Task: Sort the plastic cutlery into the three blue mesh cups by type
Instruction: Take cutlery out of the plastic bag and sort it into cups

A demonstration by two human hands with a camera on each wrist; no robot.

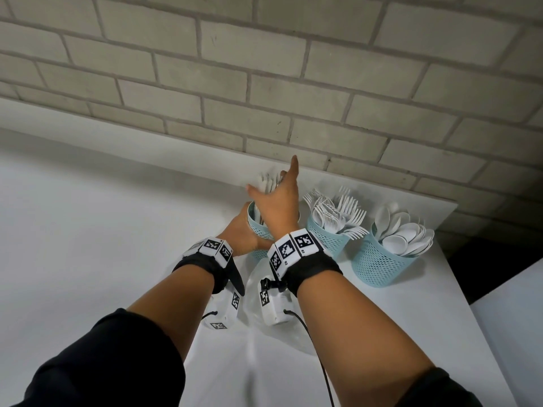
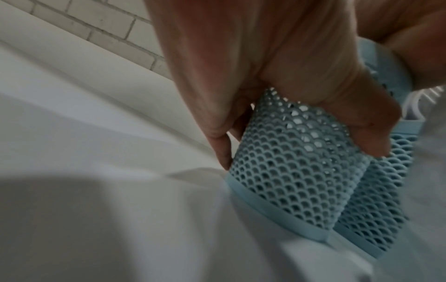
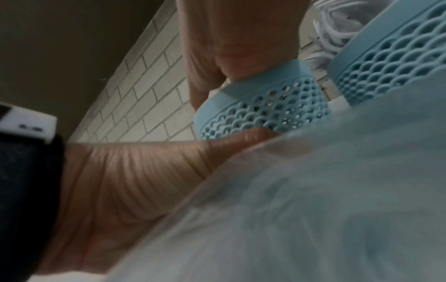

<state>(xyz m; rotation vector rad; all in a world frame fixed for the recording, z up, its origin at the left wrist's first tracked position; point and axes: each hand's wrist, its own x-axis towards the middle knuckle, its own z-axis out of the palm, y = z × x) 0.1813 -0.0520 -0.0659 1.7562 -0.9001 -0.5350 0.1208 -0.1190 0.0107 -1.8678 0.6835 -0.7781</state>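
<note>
Three blue mesh cups stand in a row at the back right of the white table. My left hand grips the left cup; in the left wrist view its thumb and fingers curl round the mesh wall. My right hand lies over this cup's mouth with index finger and thumb stretched out, touching the white cutlery standing in it. The type of that cutlery is hidden. The middle cup holds forks. The right cup holds spoons.
A pale brick wall rises just behind the cups. The table's right edge runs close to the spoon cup. Something translucent, perhaps a plastic bag, lies under my wrists. White tabletop spreads to the left.
</note>
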